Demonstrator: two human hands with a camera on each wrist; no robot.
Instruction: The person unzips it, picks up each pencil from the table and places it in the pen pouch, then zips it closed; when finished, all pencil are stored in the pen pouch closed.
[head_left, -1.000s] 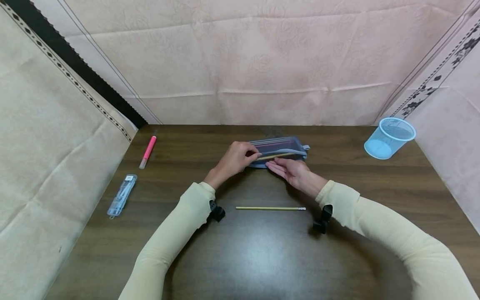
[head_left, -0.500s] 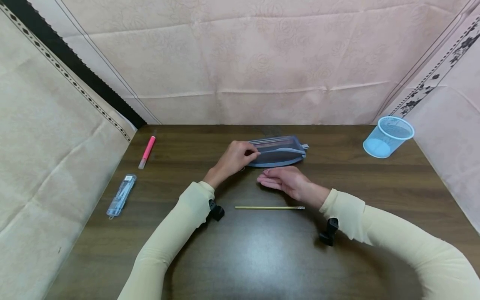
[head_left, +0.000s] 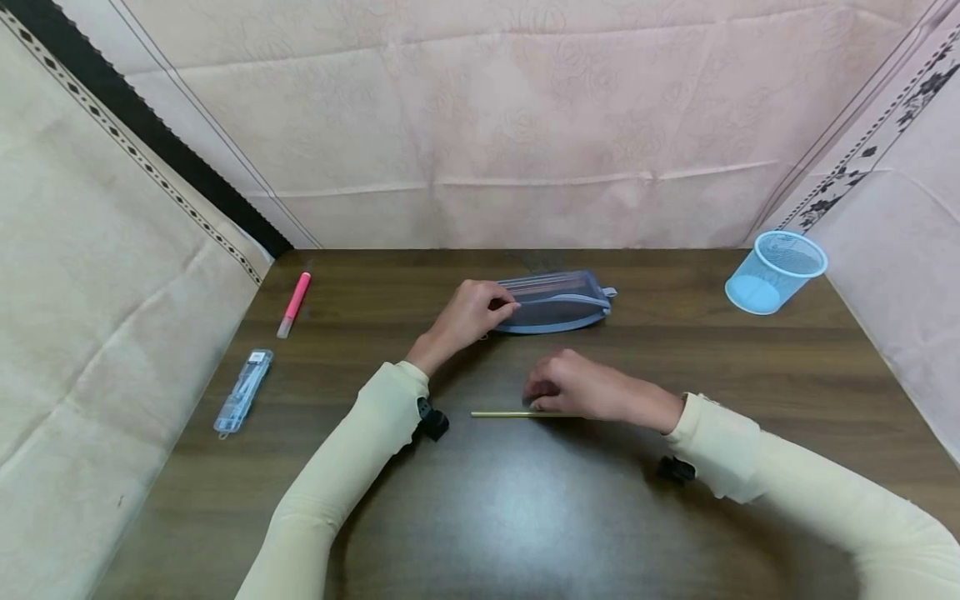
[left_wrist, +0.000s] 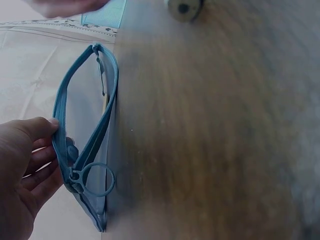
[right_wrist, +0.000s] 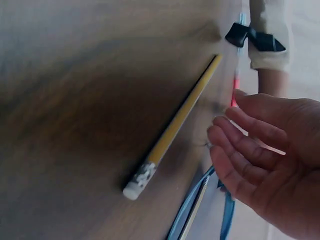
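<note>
My left hand (head_left: 474,312) pinches the left end of a blue see-through pencil case (head_left: 555,312). In the left wrist view the thumb and fingers hold one side of its unzipped mouth (left_wrist: 60,135), with a ring-shaped zipper pull (left_wrist: 100,180) hanging at the near end. Inside the case, part of a pencil (left_wrist: 105,102) shows. A yellow pencil (head_left: 498,414) with a white eraser lies crosswise on the table. Over its right half comes my right hand (head_left: 573,385), hiding the eraser end in the head view. The right wrist view shows its loosely bent fingers apart from the pencil, holding nothing.
At the left lie a pink marker (head_left: 295,304) and a clear blue case (head_left: 244,392) with something slim inside. A light blue mesh cup (head_left: 776,273) stands at the table's back right. Cloth hangs (head_left: 525,125) behind the table and at both sides.
My right hand has come away from the pencil case, back toward me to the pencil on the table. The pencil it was sliding in now lies inside. My left hand keeps its hold.
</note>
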